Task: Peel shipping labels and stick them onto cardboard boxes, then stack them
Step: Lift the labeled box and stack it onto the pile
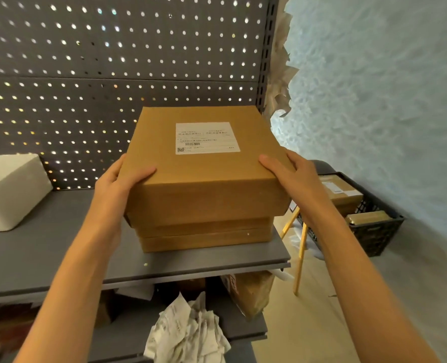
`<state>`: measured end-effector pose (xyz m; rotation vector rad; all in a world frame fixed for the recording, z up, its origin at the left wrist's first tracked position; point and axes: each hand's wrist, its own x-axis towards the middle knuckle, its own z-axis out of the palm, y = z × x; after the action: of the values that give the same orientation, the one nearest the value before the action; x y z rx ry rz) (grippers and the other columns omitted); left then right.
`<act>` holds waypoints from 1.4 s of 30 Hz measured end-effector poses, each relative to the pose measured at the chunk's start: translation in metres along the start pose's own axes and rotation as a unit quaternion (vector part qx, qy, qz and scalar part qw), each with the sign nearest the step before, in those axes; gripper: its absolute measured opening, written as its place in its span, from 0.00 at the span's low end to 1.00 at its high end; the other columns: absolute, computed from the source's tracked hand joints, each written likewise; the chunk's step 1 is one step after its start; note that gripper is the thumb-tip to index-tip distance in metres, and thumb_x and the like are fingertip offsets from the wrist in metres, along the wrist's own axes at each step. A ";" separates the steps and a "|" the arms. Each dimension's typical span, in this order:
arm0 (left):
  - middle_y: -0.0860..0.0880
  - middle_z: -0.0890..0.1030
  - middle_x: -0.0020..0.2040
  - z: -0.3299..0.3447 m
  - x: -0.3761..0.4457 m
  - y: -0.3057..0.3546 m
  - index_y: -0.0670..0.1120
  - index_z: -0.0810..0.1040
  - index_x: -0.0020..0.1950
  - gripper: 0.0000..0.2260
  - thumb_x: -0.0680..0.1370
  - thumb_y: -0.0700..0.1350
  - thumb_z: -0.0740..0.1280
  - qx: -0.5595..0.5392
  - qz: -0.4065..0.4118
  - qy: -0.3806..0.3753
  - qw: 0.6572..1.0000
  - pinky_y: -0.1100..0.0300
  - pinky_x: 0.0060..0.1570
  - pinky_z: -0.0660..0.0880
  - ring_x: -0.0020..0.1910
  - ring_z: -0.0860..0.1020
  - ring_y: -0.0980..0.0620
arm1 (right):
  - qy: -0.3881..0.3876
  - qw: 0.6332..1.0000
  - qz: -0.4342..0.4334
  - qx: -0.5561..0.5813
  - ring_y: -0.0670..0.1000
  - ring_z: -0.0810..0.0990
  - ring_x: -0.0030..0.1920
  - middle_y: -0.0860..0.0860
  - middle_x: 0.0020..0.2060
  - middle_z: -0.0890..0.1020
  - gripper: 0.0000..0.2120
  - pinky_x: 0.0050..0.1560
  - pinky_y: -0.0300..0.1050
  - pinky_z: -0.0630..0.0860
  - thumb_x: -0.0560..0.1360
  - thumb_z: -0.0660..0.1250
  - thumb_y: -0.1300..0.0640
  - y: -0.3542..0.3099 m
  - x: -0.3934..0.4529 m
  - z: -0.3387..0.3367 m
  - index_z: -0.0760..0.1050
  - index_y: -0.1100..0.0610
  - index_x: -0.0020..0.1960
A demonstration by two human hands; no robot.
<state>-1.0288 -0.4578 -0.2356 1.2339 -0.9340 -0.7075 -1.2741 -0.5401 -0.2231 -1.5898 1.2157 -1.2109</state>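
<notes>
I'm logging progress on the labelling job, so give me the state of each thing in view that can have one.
Top brown cardboard box: closed, labelled, resting on the stack.
White shipping label: stuck flat on the box top.
Lower brown cardboard boxes: stacked on the grey shelf.
Left hand: grips the top box's left side.
Right hand: grips its right side.
Black plastic crate: holds boxes.
Crumpled white paper: heaped on the lower shelf.

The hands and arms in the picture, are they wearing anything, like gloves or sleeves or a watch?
No. The left hand and the right hand are bare, with no gloves and no rings that show. Both forearms are bare right down to the bottom edge of the picture, so no sleeve is visible. No watch or bracelet shows on either wrist.
</notes>
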 end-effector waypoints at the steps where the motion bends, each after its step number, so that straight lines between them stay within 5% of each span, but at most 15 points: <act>1: 0.61 0.79 0.49 0.001 0.002 0.001 0.58 0.77 0.55 0.09 0.75 0.49 0.66 0.002 -0.006 0.004 1.000 0.60 0.42 0.67 0.47 0.74 0.60 | 0.001 1.000 0.002 0.001 0.36 0.72 0.42 0.35 0.43 0.71 0.23 0.36 0.31 0.67 0.74 0.65 0.43 0.000 0.003 0.000 0.68 0.48 0.67; 14: 0.56 0.75 0.48 -0.002 0.027 0.000 0.51 0.75 0.63 0.26 0.68 0.59 0.69 0.017 -0.064 0.009 0.998 0.58 0.35 0.66 0.45 0.72 0.55 | -0.001 0.999 0.028 -0.031 0.46 0.73 0.49 0.46 0.53 0.74 0.24 0.44 0.39 0.68 0.74 0.65 0.43 -0.003 0.025 0.011 0.70 0.51 0.66; 19: 0.59 0.75 0.49 -0.001 0.034 -0.002 0.50 0.75 0.63 0.19 0.74 0.54 0.67 0.013 -0.064 0.027 0.997 0.60 0.42 0.67 0.47 0.72 0.59 | -0.001 0.999 0.031 -0.025 0.42 0.74 0.46 0.46 0.52 0.75 0.22 0.40 0.36 0.68 0.74 0.65 0.43 -0.003 0.032 0.016 0.72 0.51 0.64; 30: 0.54 0.73 0.56 -0.005 0.039 -0.003 0.51 0.70 0.67 0.24 0.74 0.58 0.65 0.061 -0.061 0.004 0.996 0.56 0.47 0.67 0.47 0.71 0.58 | 0.024 0.998 0.025 -0.047 0.47 0.74 0.51 0.48 0.55 0.76 0.23 0.40 0.37 0.67 0.73 0.65 0.42 -0.002 0.033 0.020 0.72 0.51 0.65; 33: 0.51 0.72 0.59 -0.007 0.038 0.000 0.50 0.68 0.69 0.25 0.74 0.58 0.65 0.098 -0.062 0.002 0.993 0.57 0.46 0.67 0.50 0.71 0.53 | 0.031 0.996 0.016 -0.083 0.48 0.72 0.52 0.47 0.54 0.74 0.24 0.46 0.41 0.67 0.74 0.64 0.42 -0.003 0.032 0.019 0.71 0.52 0.66; 37: 0.51 0.71 0.60 -0.009 0.033 0.008 0.50 0.68 0.68 0.25 0.74 0.59 0.65 0.193 -0.025 0.033 0.980 0.56 0.49 0.66 0.56 0.69 0.51 | 0.043 0.990 -0.016 -0.135 0.49 0.74 0.51 0.44 0.46 0.77 0.17 0.43 0.39 0.68 0.75 0.62 0.43 -0.007 0.028 0.017 0.75 0.50 0.59; 42: 0.50 0.77 0.61 -0.010 0.017 0.022 0.49 0.73 0.64 0.23 0.73 0.60 0.66 0.368 0.119 0.096 0.917 0.49 0.55 0.72 0.59 0.74 0.48 | 0.122 0.950 -0.116 -0.262 0.53 0.75 0.60 0.52 0.60 0.77 0.21 0.55 0.47 0.69 0.76 0.61 0.45 -0.018 0.015 0.013 0.71 0.55 0.66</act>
<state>-1.0135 -0.4631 -0.2112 1.7639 -1.2086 -0.0094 -1.2560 -0.5498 -0.2054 -2.0612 1.6456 -1.3320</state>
